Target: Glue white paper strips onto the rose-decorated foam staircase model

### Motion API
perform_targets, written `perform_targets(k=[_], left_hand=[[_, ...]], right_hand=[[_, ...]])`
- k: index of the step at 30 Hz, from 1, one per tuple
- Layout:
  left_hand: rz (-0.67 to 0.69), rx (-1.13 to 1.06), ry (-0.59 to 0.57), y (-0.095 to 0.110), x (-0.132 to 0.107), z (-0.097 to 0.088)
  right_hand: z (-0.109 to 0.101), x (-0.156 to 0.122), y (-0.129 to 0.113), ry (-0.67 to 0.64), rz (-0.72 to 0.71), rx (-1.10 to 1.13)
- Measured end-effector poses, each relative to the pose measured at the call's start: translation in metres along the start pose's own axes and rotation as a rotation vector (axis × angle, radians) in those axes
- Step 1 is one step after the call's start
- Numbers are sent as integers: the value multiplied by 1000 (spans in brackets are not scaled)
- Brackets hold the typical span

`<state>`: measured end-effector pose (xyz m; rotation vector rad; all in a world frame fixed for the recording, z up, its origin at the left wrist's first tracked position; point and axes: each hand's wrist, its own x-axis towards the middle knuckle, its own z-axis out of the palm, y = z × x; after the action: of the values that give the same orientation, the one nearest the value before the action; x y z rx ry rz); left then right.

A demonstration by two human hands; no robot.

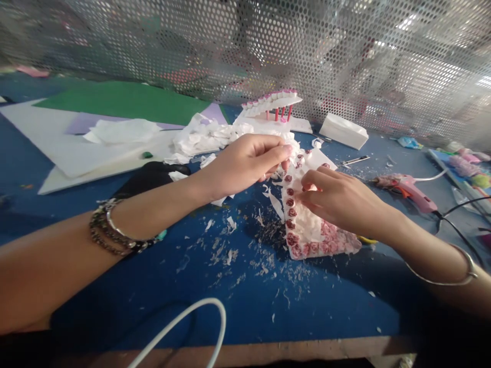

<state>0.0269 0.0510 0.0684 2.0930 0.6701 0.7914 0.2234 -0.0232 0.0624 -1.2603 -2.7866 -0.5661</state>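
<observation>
A white board (307,225) lies on the blue table, edged with dark red and pink paper rosettes and covered in crumpled white paper at its middle. Over its far left corner is my left hand (255,161), thumb and fingers pinched together; what they hold, if anything, cannot be made out. My right hand (339,199) rests over the board's right side, its fingers curled near the row of rosettes (290,202). A bit of white shows between its fingers, too small to name. Behind my left hand sits a heap of crumpled white tissue paper (207,133).
Behind stands a white model with red posts (276,113) and a white box (343,130). A craft knife (355,160) and a pink glue gun (416,193) with cables lie right. Green and white sheets (115,99) are left. Paper scraps litter the table; a white cable (184,314) loops in front.
</observation>
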Motion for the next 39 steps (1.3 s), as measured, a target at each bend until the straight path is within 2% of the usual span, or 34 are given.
perform_targets(k=[5,12,16,21,26,31,39], left_hand=[[4,0,-16,1,0,0],[-9,-23,-4,-2,1,0],[11,-20,-12,-3,1,-1],[-2,-14,-13,-2,1,-1],[-6,7,-24,-1,1,-1],[8,35,-21,-2,1,0],[-7,0,-43,0,0,1]], right_hand=[[-4,2,1,-6,57,179],[-2,2,1,-26,11,132],[0,0,1,-14,109,221],[2,0,0,-5,61,113],[1,0,2,-7,71,183],[3,2,1,4,31,48],[-1,0,2,-60,-18,31]])
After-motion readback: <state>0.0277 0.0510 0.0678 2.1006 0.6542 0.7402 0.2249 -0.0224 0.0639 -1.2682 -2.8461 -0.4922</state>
